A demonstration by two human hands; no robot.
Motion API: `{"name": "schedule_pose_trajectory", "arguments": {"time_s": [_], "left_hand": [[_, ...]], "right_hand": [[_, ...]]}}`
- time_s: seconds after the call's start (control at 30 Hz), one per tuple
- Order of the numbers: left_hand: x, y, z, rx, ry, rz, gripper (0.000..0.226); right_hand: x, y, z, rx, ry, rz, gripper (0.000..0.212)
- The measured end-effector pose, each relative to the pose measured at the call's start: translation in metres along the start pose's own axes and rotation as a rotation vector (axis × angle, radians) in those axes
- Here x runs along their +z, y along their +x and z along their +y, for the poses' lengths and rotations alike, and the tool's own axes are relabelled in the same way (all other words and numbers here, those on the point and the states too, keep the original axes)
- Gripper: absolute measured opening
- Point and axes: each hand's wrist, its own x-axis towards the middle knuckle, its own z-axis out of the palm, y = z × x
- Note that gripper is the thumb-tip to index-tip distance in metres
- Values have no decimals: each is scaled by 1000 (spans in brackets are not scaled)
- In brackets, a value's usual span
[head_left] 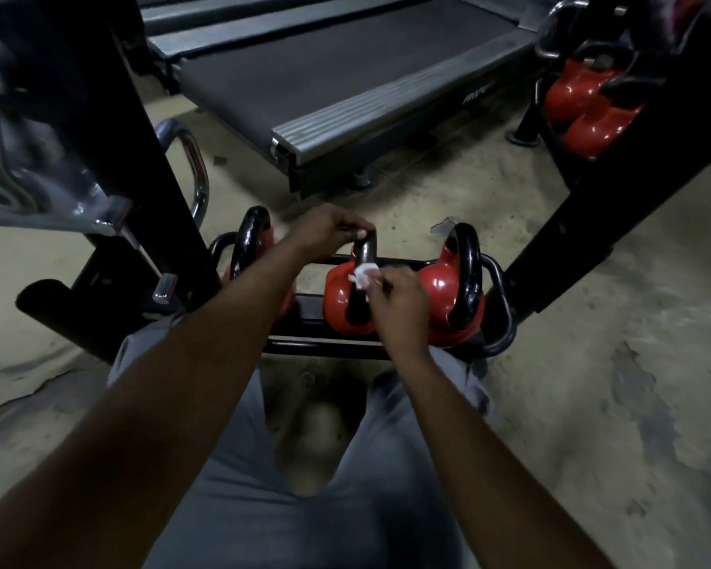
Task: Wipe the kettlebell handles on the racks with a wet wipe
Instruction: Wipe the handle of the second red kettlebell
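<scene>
On the rack [498, 281] sit three kettlebells [440, 291]. Left hand [329, 234] grips the middle handle [366, 253]; right hand [399, 308], at 5 o'clock, pinches one wipe [362, 277].

- Dim indoor light; corners darkest.
- Small glare spots on red kettlebells [440, 287].
- Blur on trousers [304, 507] and chrome frame [38, 178] at left edge.
- Wide-angle bending at edges.

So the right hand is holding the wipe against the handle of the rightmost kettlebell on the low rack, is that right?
Not quite. In the head view the right hand holds the wipe against the handle of the middle kettlebell on the low rack, not the rightmost kettlebell. The left hand grips the top of that same handle.
</scene>
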Motion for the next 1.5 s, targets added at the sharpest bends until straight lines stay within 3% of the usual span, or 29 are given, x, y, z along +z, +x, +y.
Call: {"name": "schedule_pose_trajectory", "arguments": {"time_s": [0.17,0.3,0.43,0.5,0.63,0.77,0.87,0.97,1.07,1.13,1.23,1.3,1.43,1.5], "left_hand": [[28,-66,11,30,11,283,21],[59,-110,7,47,186,316,36],[89,-131,6,177,560,315,58],[99,-134,0,212,662,327,63],[102,-132,-11,264,718,321,66],[102,-131,-9,267,717,366,73],[102,-134,-9,290,678,378,71],[97,-132,-11,285,636,421,63],[96,-123,-10,244,542,477,51],[93,-114,-10,225,479,503,45],[87,-104,-10,196,490,478,47],[82,-103,-10,199,517,409,50],[64,-93,-5,243,511,273,51],[56,-90,0,226,475,252,47]], "right_hand": [[-4,30,9,454,609,-131,7],[-12,31,11,363,558,-189,21],[-15,59,10,291,456,-226,13],[-14,80,9,206,322,-307,13],[-19,89,-4,-246,-314,-557,20],[-5,118,-40,-266,-551,-708,17],[13,119,-57,-395,-810,-758,22],[3,114,-43,-319,-732,-680,22],[-14,101,-10,-24,-296,-394,4],[-12,95,3,152,-88,-332,13],[-1,114,8,293,-16,-313,25],[2,116,5,283,-67,-307,23],[0,109,5,40,-214,-313,15],[-3,122,2,61,-185,-373,16]]}}
